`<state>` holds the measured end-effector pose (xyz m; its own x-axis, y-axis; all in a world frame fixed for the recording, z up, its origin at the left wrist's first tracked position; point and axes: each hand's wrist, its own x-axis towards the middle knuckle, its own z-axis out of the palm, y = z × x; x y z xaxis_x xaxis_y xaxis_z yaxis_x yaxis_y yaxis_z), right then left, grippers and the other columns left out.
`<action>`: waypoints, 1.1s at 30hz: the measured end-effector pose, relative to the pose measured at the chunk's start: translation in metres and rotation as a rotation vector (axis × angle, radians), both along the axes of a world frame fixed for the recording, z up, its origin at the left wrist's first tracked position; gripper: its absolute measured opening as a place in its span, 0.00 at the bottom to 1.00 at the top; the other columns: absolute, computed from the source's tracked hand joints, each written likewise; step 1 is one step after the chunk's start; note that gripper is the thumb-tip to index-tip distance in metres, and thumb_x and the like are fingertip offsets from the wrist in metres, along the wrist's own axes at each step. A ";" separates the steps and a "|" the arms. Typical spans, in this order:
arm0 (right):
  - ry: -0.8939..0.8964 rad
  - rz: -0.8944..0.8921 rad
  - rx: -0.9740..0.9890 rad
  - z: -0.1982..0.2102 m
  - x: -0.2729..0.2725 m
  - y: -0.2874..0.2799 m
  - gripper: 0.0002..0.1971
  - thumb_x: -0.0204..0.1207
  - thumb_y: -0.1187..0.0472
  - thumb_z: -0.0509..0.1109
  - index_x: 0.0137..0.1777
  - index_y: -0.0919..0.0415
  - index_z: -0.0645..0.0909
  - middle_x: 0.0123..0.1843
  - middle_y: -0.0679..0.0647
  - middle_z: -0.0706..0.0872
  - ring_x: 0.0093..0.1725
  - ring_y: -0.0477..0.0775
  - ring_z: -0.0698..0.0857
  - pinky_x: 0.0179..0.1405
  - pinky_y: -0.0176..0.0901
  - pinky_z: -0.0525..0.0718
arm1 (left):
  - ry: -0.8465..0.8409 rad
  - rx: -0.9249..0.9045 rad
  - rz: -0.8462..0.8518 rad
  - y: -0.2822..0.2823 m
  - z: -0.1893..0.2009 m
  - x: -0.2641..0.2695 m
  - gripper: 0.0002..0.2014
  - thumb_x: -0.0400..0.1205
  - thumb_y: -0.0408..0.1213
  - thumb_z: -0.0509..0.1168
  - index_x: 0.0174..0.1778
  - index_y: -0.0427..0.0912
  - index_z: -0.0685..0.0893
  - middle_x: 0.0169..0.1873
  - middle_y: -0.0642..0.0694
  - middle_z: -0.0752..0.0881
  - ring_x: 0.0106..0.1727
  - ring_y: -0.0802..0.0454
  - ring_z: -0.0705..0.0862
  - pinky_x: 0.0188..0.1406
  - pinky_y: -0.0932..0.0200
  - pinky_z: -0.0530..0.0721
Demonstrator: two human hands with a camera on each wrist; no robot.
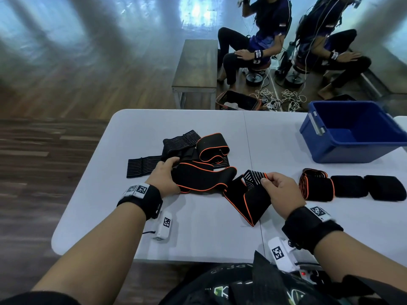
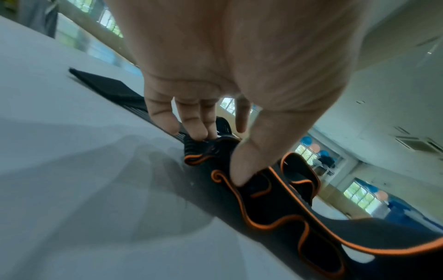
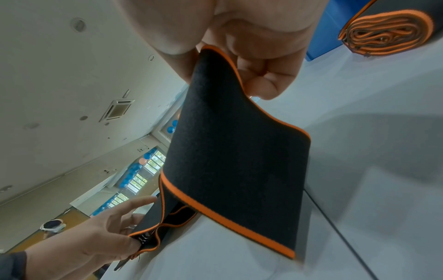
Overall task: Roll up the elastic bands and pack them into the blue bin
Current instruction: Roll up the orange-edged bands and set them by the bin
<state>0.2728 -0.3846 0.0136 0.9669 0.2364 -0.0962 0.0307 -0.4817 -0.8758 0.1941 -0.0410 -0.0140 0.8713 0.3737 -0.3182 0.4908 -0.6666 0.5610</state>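
Note:
A black elastic band with orange edging (image 1: 248, 199) lies unrolled and twisted across the grey table (image 1: 198, 234). My right hand (image 1: 267, 179) pinches its striped end between thumb and fingers and lifts it; the right wrist view shows the band (image 3: 235, 151) hanging from that hand (image 3: 210, 47). My left hand (image 1: 170, 172) holds the same band's other folds at the pile of loose black bands (image 1: 182, 148). In the left wrist view its thumb (image 2: 239, 176) is tucked into the band's folds (image 2: 275, 204). The blue bin (image 1: 352, 133) stands at the far right, its visible inside bare.
Right of my right hand three rolled bands lie in a row: one orange-edged (image 1: 315, 183), two plain black (image 1: 348, 186). Beyond the table are a wooden bench (image 1: 196, 69), a basket (image 1: 237, 101), cables on the floor and a seated person (image 1: 253, 40) beside a mirror.

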 end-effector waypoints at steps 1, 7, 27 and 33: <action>-0.002 -0.003 0.006 0.000 0.000 0.000 0.10 0.82 0.63 0.68 0.39 0.58 0.85 0.36 0.55 0.89 0.38 0.51 0.84 0.45 0.50 0.83 | -0.020 -0.012 0.023 0.003 -0.002 -0.002 0.43 0.59 0.46 0.76 0.75 0.62 0.74 0.62 0.47 0.74 0.67 0.48 0.79 0.73 0.49 0.80; 0.005 0.001 0.002 -0.001 -0.002 -0.001 0.09 0.82 0.62 0.68 0.40 0.58 0.85 0.36 0.54 0.90 0.39 0.54 0.86 0.45 0.49 0.83 | -0.033 0.104 0.269 0.006 -0.007 -0.011 0.16 0.78 0.41 0.66 0.61 0.57 0.88 0.62 0.40 0.78 0.67 0.36 0.79 0.73 0.45 0.76; -0.016 0.086 0.082 0.022 0.005 0.009 0.15 0.82 0.54 0.71 0.34 0.58 0.84 0.31 0.49 0.85 0.34 0.49 0.82 0.43 0.51 0.83 | -0.474 -0.016 0.347 -0.014 0.048 -0.018 0.16 0.73 0.30 0.75 0.54 0.50 0.86 0.41 0.57 0.88 0.44 0.59 0.87 0.50 0.65 0.82; -0.004 0.135 0.234 0.054 0.024 0.015 0.10 0.79 0.71 0.70 0.47 0.54 0.87 0.42 0.55 0.92 0.44 0.51 0.90 0.50 0.47 0.86 | -0.701 0.153 0.237 -0.035 0.109 -0.001 0.09 0.80 0.33 0.70 0.48 0.54 0.90 0.37 0.54 0.84 0.40 0.62 0.83 0.46 0.65 0.80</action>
<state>0.2968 -0.3701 0.0679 0.9253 0.3787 -0.0203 0.0842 -0.2573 -0.9627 0.1930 -0.0762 0.0954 0.7414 0.5720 0.3511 0.1931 -0.6828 0.7047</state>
